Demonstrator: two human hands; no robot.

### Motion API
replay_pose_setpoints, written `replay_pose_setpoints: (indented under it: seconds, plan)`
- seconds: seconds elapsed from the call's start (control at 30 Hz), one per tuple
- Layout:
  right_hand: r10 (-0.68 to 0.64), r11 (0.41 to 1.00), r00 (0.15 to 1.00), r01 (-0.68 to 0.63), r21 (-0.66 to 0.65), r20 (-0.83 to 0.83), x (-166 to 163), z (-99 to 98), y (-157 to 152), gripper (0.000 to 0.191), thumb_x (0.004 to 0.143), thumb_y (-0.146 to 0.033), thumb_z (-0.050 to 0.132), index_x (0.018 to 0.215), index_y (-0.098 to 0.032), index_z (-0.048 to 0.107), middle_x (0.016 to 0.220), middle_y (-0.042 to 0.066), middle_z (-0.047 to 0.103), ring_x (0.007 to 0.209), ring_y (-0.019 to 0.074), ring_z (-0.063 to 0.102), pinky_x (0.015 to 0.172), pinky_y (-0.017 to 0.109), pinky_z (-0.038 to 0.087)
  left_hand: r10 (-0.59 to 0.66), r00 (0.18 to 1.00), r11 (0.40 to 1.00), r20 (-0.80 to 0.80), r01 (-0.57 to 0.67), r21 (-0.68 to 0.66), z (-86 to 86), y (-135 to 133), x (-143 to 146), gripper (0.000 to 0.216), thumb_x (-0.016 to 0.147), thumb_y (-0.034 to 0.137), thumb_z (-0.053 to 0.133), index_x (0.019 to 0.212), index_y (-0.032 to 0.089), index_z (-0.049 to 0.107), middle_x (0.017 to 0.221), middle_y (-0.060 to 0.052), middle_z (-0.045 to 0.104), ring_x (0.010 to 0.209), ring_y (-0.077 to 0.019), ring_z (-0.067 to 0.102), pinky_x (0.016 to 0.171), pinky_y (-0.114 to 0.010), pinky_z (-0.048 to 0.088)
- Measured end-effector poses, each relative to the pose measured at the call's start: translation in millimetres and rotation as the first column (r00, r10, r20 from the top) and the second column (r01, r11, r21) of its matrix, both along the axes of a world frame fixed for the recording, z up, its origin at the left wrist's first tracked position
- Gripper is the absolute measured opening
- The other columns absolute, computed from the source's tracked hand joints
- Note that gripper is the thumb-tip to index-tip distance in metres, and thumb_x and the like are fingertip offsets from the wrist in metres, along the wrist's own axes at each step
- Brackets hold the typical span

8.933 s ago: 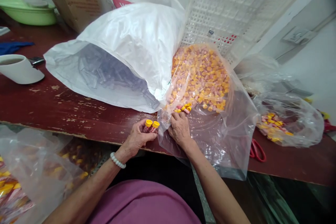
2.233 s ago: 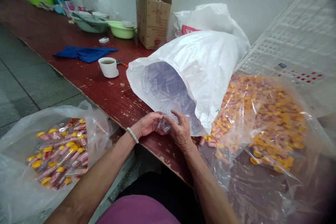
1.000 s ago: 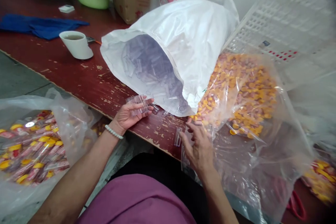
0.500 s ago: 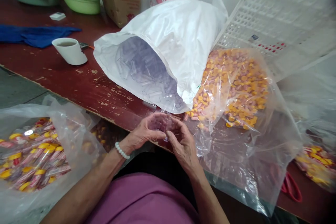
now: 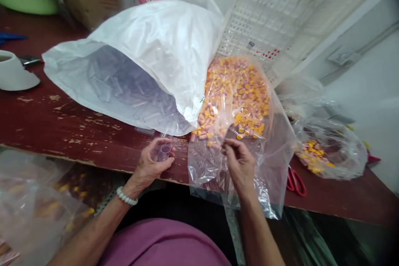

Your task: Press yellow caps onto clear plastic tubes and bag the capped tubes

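My left hand, with a pale bead bracelet at the wrist, is curled round clear plastic tubes; their round open ends face up. To its upper left, a white sack lies on its side, its mouth toward me and many clear tubes inside. Above a clear plastic bag, my right hand is closed with thumb and fingertips together. What those fingertips hold, if anything, is too small to make out. Just beyond it lie many yellow-capped pink pieces in the bag.
Behind the bag leans a white perforated plastic crate. Red-handled scissors and another clear bag with yellow pieces are at the right. A white cup stands at the left. Below the table's edge are blurred bags.
My hands, together before, have parted: the left keeps the clear tubes, while the right has moved right over the clear bag. The view has turned to the right.
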State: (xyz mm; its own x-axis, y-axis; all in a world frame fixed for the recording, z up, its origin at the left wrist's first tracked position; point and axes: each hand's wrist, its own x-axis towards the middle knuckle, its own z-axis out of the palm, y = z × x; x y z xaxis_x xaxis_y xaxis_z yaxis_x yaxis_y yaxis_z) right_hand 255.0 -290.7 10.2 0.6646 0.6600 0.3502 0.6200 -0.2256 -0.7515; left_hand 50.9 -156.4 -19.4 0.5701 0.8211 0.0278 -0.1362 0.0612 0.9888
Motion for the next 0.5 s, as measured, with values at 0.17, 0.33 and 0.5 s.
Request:
replay_pose_setpoints:
  seconds: [0.17,0.33,0.5]
  plan:
    - [-0.249,0.921,0.941,0.304,-0.243,0.23,99,-23.2,2,0.036,0.08,-0.028,0.049,0.11,-0.009,0.058,0.121,0.021,0.058,0.115,0.0308,0.052,0.097,0.049,0.038,0.051,0.999,0.995,0.001,-0.051,-0.089,2.6,2,-3,0.046,0.059,0.018,0.076,0.098,0.015,0.052,0.084,-0.003,0.064,0.072,-0.0138,0.062,0.065,-0.025,0.051]
    - [-0.42,0.795,0.846,0.518,-0.317,0.329,145,-31.7,30,0.056,0.084,-0.042,0.046,0.125,-0.003,0.048,0.136,0.031,0.04,0.127,0.0407,0.036,0.099,0.059,0.027,0.048,0.998,0.996,-0.044,-0.051,-0.075,-1.2,2,-2,0.047,0.06,0.02,0.075,0.1,0.015,0.052,0.087,-0.004,0.065,0.073,-0.0151,0.063,0.065,-0.025,0.051]
    - [-0.383,0.771,0.86,0.499,-0.396,0.338,184,-15.1,56,0.06,0.085,-0.054,0.037,0.112,-0.006,0.062,0.115,0.024,0.059,0.116,0.0367,0.05,0.094,0.049,0.037,0.006,0.994,1.0,-0.11,-0.007,-0.014,-8.1,5,-1,0.043,0.061,0.019,0.073,0.099,0.016,0.052,0.086,-0.005,0.066,0.075,-0.0158,0.064,0.068,-0.026,0.053]
